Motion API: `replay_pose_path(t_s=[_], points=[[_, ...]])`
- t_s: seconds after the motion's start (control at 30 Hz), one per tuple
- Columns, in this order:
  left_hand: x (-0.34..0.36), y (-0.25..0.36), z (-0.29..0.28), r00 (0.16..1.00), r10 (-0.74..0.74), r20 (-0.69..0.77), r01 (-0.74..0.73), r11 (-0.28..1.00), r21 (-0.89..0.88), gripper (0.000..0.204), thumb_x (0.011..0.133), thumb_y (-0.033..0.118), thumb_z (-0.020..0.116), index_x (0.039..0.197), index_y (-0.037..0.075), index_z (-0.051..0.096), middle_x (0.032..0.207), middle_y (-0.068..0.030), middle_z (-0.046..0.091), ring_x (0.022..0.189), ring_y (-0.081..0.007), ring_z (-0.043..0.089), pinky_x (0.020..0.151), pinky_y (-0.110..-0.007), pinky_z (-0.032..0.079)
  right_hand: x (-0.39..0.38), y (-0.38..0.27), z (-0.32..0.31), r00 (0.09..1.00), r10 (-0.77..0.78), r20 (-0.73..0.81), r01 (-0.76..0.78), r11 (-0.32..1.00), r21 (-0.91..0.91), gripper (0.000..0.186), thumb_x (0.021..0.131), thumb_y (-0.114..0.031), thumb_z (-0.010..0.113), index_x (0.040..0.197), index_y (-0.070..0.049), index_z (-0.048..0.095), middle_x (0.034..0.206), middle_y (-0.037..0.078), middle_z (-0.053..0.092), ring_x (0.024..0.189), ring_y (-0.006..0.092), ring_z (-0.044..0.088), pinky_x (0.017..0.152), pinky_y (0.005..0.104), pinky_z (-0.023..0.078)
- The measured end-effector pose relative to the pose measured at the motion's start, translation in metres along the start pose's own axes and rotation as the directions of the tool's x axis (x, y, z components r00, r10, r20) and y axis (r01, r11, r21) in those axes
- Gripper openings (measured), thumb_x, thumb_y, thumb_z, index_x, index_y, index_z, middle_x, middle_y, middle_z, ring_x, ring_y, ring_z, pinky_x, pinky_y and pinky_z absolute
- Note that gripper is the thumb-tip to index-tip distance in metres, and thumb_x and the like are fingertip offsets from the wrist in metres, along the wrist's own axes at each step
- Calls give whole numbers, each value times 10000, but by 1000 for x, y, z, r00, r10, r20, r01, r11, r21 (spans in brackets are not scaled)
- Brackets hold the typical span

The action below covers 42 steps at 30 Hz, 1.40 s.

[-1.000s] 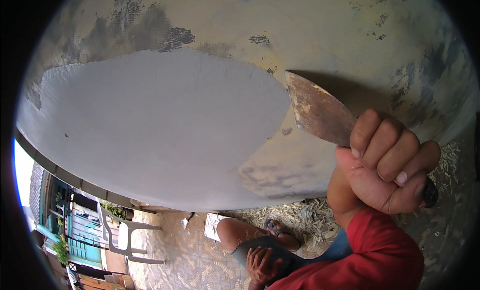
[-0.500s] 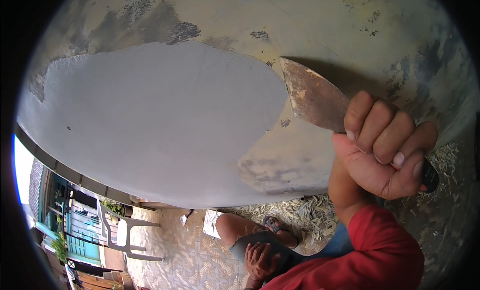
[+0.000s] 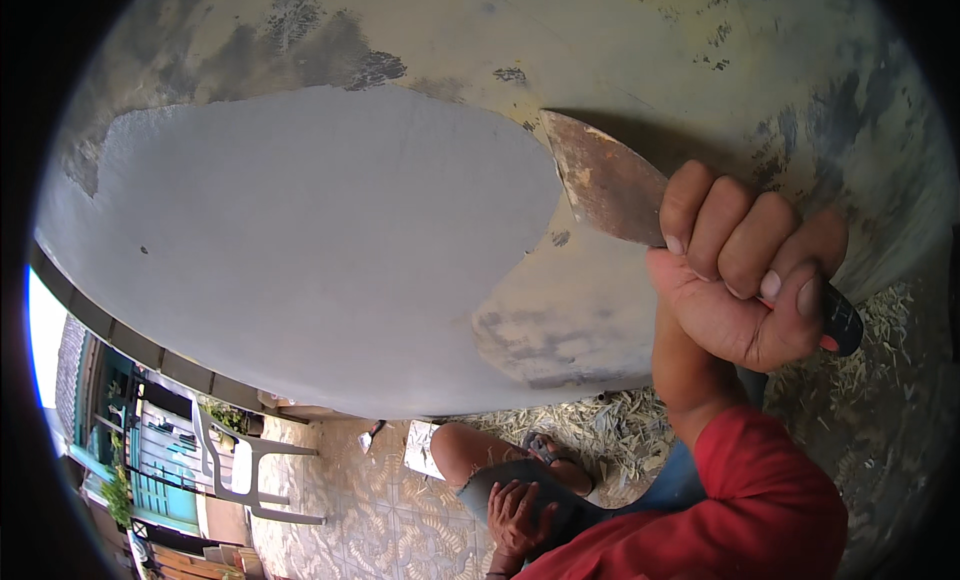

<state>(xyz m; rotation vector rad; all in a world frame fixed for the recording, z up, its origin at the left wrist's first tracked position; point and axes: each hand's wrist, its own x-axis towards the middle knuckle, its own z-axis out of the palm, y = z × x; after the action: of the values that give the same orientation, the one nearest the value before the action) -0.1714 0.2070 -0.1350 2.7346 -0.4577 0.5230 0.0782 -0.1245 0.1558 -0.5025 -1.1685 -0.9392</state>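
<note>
A scraper with a wide, rust-stained blade (image 3: 605, 175) and black-and-red handle is gripped in my right hand (image 3: 750, 265), its fingers wrapped round it. The blade tip lies against a curved, mottled beige surface (image 3: 680, 50), at the right edge of a large smooth light-grey patch (image 3: 300, 240). Below, my left hand (image 3: 515, 520) rests on my thigh in dark shorts, fingers lying apart with nothing held.
Pale shavings (image 3: 640, 440) litter the tiled floor (image 3: 380, 520) under the curved body. A small tool (image 3: 368, 437) and a white board (image 3: 420, 450) lie near my knee. At the left stand a plastic chair (image 3: 230, 470), plants and a turquoise door (image 3: 170, 490).
My right hand and the scraper have moved up and slightly left along the surface over the last second. My left hand has shifted only slightly on the thigh.
</note>
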Motion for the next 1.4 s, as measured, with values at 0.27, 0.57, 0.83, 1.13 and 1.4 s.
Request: replay_pose_path(t_s=[0.27, 0.57, 0.83, 1.13, 1.4], points=[[-3, -3, -3, 1000, 7, -10, -7, 1000, -16, 499, 870, 398, 834, 1262, 104, 739, 1163, -99, 716, 1175, -326, 673, 1138, -581, 447, 2, -2, 2, 1000, -15, -20, 15, 1000, 9, 259, 1067, -256, 503, 840, -170, 414, 634, -21, 393, 531, 132, 299, 617, 372, 359], [-4, -2, 2, 1000, 14, -21, -14, 1000, 10, 467, 853, 362, 837, 1233, 105, 750, 1155, -113, 725, 1165, -333, 682, 1133, -594, 450, 10, 3, 0, 1000, -19, 16, 19, 1000, 11, 248, 1059, -252, 494, 837, -169, 420, 628, -21, 385, 510, 128, 282, 597, 367, 354], [-8, -3, 0, 1000, 18, -12, -18, 1000, 3, 484, 865, 390, 844, 1250, 115, 740, 1168, -98, 721, 1181, -320, 673, 1149, -579, 440, 15, -3, -5, 998, -37, 42, 35, 998, 49, 229, 1065, -243, 486, 858, -168, 426, 648, -16, 400, 531, 133, 299, 611, 377, 364], [-4, -3, -1, 1000, 26, -13, -26, 1000, 15, 489, 871, 399, 840, 1249, 107, 736, 1163, -96, 722, 1174, -316, 675, 1150, -570, 440, 18, 4, -3, 999, -34, 26, 33, 997, 64, 213, 1057, -219, 466, 854, -163, 429, 619, -25, 380, 506, 122, 282, 600, 376, 359], [-7, -2, 2, 1000, 13, -17, -13, 1000, -2, 467, 858, 384, 835, 1226, 108, 754, 1141, -105, 724, 1157, -328, 683, 1149, -589, 441, 23, -4, -13, 998, -63, 25, 61, 995, 85, 215, 1061, -220, 464, 858, -157, 432, 629, -22, 394, 508, 126, 300, 593, 376, 364]])
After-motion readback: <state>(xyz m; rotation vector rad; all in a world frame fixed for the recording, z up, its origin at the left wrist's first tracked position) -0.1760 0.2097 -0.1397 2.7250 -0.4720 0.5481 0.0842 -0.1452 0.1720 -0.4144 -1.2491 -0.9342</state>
